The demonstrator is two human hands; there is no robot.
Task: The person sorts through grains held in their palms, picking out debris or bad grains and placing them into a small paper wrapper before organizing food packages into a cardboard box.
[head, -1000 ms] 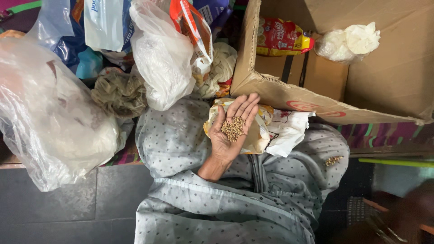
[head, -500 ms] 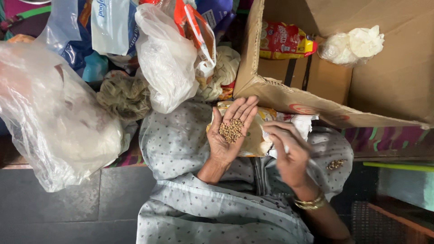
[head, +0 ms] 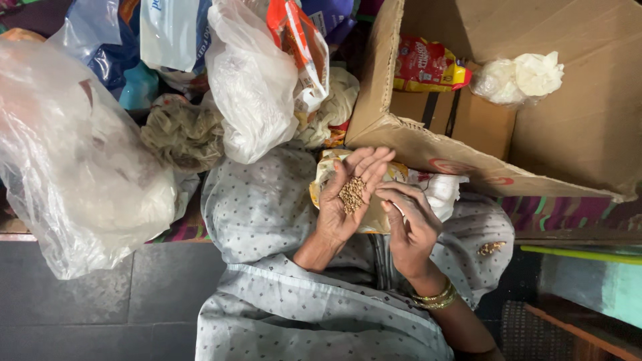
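My left hand (head: 348, 197) is held palm up over my lap with a small heap of brown seeds (head: 352, 194) cupped in it. My right hand (head: 411, 227), with gold bangles at the wrist, is beside it, its fingertips reaching toward the seeds at the palm's edge. Under both hands lies an open plastic packet (head: 381, 207) on my grey dotted clothing (head: 267, 207). A few spilled seeds (head: 490, 249) rest on my right knee.
An open cardboard box (head: 428, 144) stands ahead on the right, holding a red and yellow packet (head: 428, 67) and a white plastic bundle (head: 518, 77). Several plastic bags (head: 251, 87) and a large clear bag (head: 73, 160) crowd the left. Dark floor (head: 100, 307) lies below.
My right hand came in from the lower right and moved up against the left palm. The left hand curled slightly around the seeds and shifted a little right.
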